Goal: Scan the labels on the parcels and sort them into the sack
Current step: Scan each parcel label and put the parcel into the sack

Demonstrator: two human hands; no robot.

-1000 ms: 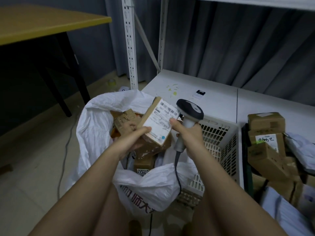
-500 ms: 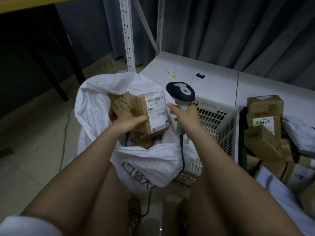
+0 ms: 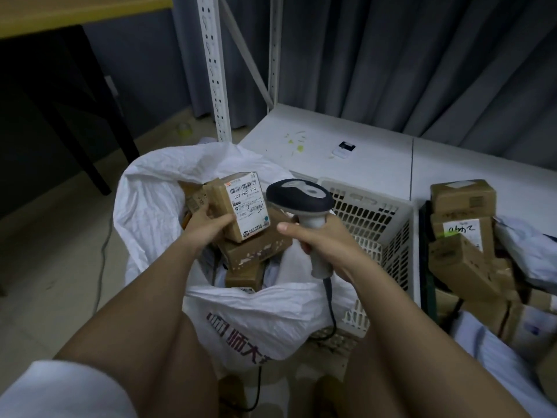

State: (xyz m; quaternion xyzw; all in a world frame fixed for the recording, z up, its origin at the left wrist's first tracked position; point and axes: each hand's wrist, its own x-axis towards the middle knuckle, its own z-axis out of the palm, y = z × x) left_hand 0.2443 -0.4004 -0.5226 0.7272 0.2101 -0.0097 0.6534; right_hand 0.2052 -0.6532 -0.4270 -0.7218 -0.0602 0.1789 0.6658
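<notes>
Gripping a small cardboard parcel [image 3: 241, 208] from its left side, the left hand [image 3: 208, 226] held it over the mouth of the white sack [image 3: 150, 206], thumb across the near face and fingers curled round the far edge. The parcel's white label [image 3: 248, 203] faced up and toward the camera, its barcode and printed digits legible. Just beneath it lay more brown parcels inside the sack, the top one [image 3: 256, 250] touching or nearly touching the held box. The right hand [image 3: 322, 241] was wrapped round the pale handle of a barcode scanner [image 3: 300, 197], thumb extended toward the parcel; the scanner's dark head sat just right of the label, with its cable [image 3: 330, 309] hanging down past the sack's rim. Behind the scanner stood a white slotted basket [image 3: 376, 218] on the low white shelf [image 3: 361, 158]. Farther right, a heap of unsorted boxes [image 3: 461, 236] and grey mailer bags [image 3: 524, 239] was stacked. A yellow-topped table [image 3: 75, 13] stood at the upper left.
</notes>
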